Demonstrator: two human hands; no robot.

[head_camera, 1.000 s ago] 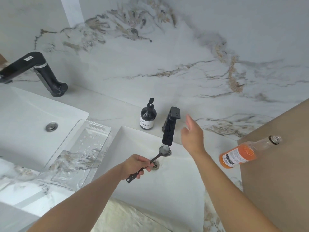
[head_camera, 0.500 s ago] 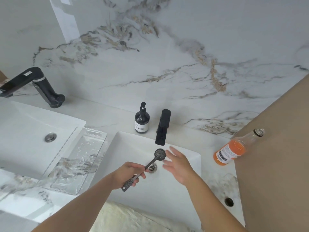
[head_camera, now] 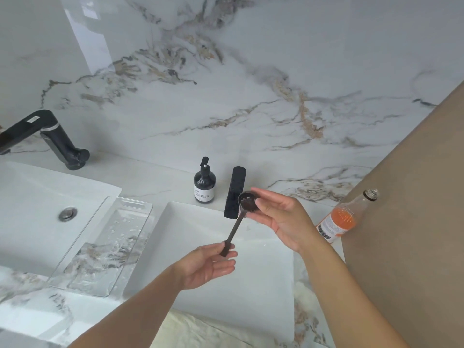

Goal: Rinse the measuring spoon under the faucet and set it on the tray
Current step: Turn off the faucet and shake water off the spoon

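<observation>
White marble with grey and tan veins makes up the surface [head_camera: 160, 182], and two bare forearms reach in over its near edge. The left hand [head_camera: 209, 266] lies palm up above the right-hand sink [head_camera: 263, 272], its fingers loosely curled, with the thumb and forefinger pinching the end of the handle of the measuring spoon [head_camera: 237, 223]. The spoon is dark and slopes up and away from that hand. Its round bowl sits against the fingertips of the right hand [head_camera: 282, 218], which is cupped and partly open, thumb above and fingers below the bowl; dark specks show inside the bowl. The spoon is held in the air over the sink, just in front of the black faucet [head_camera: 234, 193], whose spout points down at the basin.

To the left of this sink, a clear glass tray [head_camera: 113, 247] with a rippled texture lies between the two basins. Further left is a second sink [head_camera: 32, 217] with a metal drain [head_camera: 67, 214] and another black faucet [head_camera: 47, 136].

Behind the right-hand sink stands a dark pump bottle [head_camera: 204, 183] with a white label, just beside the faucet. To the right, a glass bottle [head_camera: 344, 217] holding orange liquid stands uncapped next to a tan panel [head_camera: 414, 209]. The marble wall [head_camera: 251, 84] rises behind everything.
</observation>
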